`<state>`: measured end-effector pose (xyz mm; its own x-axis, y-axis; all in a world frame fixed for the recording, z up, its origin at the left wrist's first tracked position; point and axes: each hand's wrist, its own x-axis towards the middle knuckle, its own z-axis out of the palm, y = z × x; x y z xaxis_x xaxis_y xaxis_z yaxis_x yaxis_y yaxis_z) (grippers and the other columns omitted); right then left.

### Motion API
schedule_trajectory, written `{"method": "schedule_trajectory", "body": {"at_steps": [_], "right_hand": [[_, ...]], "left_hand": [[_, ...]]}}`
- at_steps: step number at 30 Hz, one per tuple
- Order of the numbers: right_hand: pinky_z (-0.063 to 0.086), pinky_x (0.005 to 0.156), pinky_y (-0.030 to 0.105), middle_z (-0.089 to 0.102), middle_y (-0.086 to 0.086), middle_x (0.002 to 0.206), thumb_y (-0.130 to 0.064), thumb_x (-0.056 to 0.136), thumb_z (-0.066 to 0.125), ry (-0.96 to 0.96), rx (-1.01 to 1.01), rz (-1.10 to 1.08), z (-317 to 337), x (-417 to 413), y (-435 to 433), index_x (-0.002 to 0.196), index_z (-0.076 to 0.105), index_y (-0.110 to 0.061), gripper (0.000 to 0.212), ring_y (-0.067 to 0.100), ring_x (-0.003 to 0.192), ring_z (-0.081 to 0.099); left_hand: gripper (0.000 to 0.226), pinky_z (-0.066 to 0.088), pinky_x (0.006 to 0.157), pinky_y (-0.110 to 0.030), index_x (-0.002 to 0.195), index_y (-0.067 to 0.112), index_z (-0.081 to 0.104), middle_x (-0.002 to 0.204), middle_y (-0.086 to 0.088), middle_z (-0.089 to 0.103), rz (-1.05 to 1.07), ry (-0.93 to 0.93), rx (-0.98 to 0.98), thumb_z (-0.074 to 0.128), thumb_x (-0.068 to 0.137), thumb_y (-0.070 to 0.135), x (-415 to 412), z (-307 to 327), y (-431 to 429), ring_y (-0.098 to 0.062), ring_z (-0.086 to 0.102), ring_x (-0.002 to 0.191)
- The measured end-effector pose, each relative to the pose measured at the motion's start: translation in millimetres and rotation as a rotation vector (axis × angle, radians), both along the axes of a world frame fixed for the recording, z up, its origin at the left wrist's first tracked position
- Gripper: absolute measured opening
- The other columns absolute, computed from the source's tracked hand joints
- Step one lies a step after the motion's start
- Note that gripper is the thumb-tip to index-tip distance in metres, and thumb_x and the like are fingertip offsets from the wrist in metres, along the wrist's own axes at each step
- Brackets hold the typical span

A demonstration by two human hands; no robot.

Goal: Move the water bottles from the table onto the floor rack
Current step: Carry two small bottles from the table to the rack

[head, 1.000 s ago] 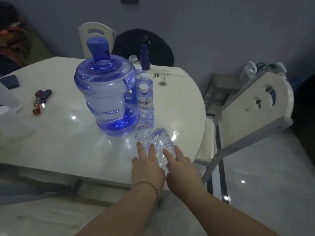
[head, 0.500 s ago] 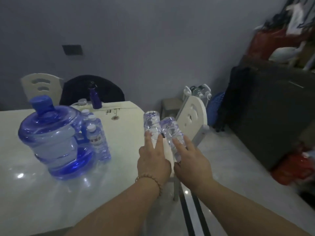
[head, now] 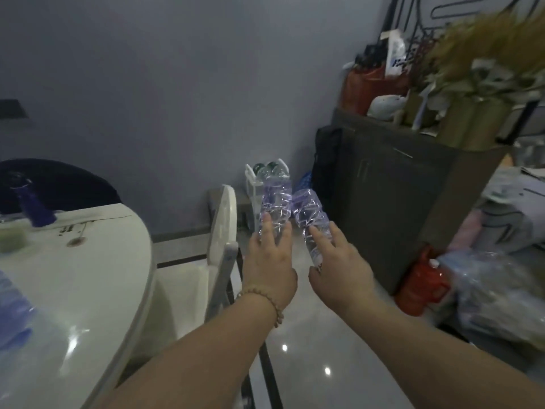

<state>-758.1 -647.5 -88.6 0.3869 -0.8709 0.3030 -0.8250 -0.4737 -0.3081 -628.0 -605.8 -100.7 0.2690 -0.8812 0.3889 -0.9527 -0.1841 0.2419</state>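
Chair [head: 221, 231] beside bottles [head: 275, 205], rack [head: 250, 180] seemingly behind

You've got a white chair [head: 221, 231] on your left, back edge-on, with a dark rounded chair back [head: 59, 184] further behind. Dark cabinet [head: 398, 208] on your right: red bag [head: 368, 87] and dried plants [head: 486, 48] on top, black bag [head: 324, 160] against its left side, red container [head: 421, 286] on the floor [head: 309, 335] at its foot.

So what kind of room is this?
Probably a home dining area: a round white table with a chair beside it, a dark cabinet piled with clutter, and a bottle rack by the wall.
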Motion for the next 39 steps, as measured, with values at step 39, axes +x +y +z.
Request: {"method": "schedule_trajectory", "body": {"at_steps": [39], "right_hand": [[0.027,0.112,0.038,0.008,0.012,0.157,-0.02,0.085,0.06,0.185,0.054,0.392,-118,113,-645,0.148,0.022,-0.014,0.074,0.03,0.139,0.023]], "left_hand": [[0.085,0.035,0.105,-0.034,0.145,0.033,0.014,0.156,-0.001,-0.004,0.266,0.345,0.278,0.065,0.08,0.021,83,-115,-625,-0.027,0.027,0.134]]}}
